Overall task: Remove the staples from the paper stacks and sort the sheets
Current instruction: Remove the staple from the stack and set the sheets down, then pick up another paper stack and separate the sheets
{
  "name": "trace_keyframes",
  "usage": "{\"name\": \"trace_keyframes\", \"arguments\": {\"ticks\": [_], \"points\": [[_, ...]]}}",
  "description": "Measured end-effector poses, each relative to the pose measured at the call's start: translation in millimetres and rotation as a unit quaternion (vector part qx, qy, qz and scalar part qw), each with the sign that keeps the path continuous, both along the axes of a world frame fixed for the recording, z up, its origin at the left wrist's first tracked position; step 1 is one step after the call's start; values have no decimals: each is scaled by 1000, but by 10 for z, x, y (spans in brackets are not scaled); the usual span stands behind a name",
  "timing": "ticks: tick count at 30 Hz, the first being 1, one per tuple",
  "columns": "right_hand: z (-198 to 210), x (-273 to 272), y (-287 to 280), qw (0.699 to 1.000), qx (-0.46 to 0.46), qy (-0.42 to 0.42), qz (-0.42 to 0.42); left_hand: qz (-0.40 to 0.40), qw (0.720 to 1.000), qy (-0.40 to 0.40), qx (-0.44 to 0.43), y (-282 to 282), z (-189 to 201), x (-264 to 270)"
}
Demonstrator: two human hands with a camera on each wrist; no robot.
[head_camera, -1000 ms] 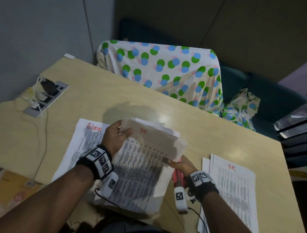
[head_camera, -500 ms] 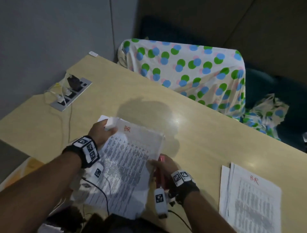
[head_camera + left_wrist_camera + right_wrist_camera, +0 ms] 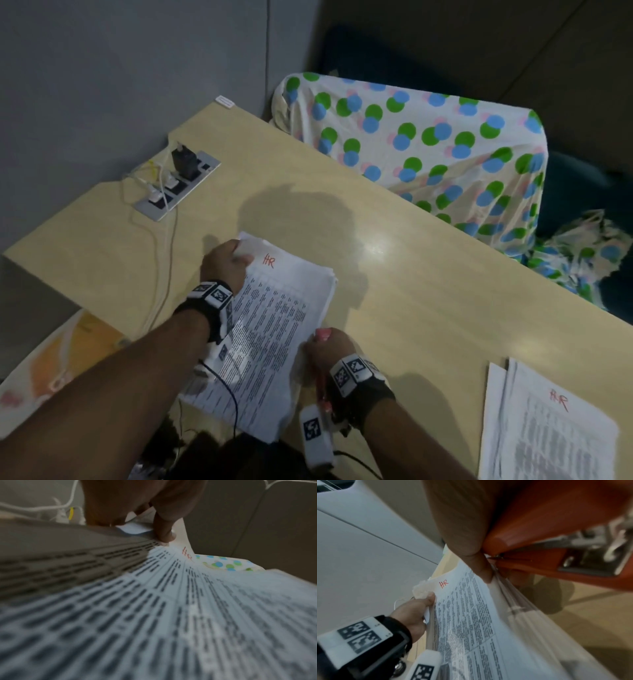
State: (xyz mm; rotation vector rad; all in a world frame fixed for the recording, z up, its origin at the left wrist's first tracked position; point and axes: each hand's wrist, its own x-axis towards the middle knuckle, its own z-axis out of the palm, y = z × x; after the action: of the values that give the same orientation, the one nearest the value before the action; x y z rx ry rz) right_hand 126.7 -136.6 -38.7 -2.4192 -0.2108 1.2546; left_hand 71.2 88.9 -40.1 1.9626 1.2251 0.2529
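A stack of printed sheets (image 3: pixel 274 325) marked "HR" in red lies low over the wooden table (image 3: pixel 411 291), its near end past the front edge. My left hand (image 3: pixel 229 260) grips the stack's crumpled far-left corner, thumb on top (image 3: pixel 164 531). My right hand (image 3: pixel 325 346) holds a red stapler (image 3: pixel 322 387) in its palm, and its thumb (image 3: pixel 481 566) pinches the stack's right edge, which is a little lifted (image 3: pixel 513 608). The stapler's metal parts show in the right wrist view (image 3: pixel 547 520). A second pile marked "HR" (image 3: pixel 548 428) lies at the right.
A socket panel with plugs and white cables (image 3: pixel 178 181) sits at the table's far left. A dotted cloth (image 3: pixel 428 147) covers a chair behind the table. A yellow-orange bag (image 3: pixel 61 359) lies below the table's left edge.
The stack, lifted and curled a second ago, has come down flatter between both hands. The sheet marked "Admin" beneath it no longer shows. The view has swung to the left.
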Motion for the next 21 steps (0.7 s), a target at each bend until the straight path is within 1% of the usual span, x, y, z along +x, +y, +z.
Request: {"name": "trace_keyframes", "arguments": {"ticks": [2, 7, 9, 10, 12, 13, 14, 15, 17, 19, 21], "points": [[-28, 23, 49, 1000, 3, -25, -15, 11, 1000, -13, -18, 32, -15, 29], [-24, 152, 134, 990, 25, -67, -120, 41, 998, -47, -13, 93, -11, 76], [-27, 184, 141, 991, 21, -60, -114, 28, 998, -59, 7, 110, -61, 89], [-14, 186, 135, 994, 16, -55, -94, 20, 999, -47, 16, 111, -92, 90], [-13, 203, 62, 997, 8, -50, -54, 17, 998, 20, 50, 62, -118, 90], [-17, 228, 2, 997, 6, -54, -47, 11, 996, 48, 80, 9, -105, 96], [-17, 262, -68, 997, 7, -60, -54, -3, 992, 61, 111, -58, -74, 118], [-8, 316, -163, 995, 11, -71, -70, -26, 989, 57, 133, -152, -12, 156], [52, 461, -425, 989, 17, -97, -111, -84, 986, 14, 143, -402, 111, 282], [147, 660, -807, 982, 6, -123, -140, -152, 982, -60, 98, -754, 230, 454], [216, 890, -1313, 973, -28, -132, -185, -238, 963, -125, 30, -1192, 312, 621]]}}
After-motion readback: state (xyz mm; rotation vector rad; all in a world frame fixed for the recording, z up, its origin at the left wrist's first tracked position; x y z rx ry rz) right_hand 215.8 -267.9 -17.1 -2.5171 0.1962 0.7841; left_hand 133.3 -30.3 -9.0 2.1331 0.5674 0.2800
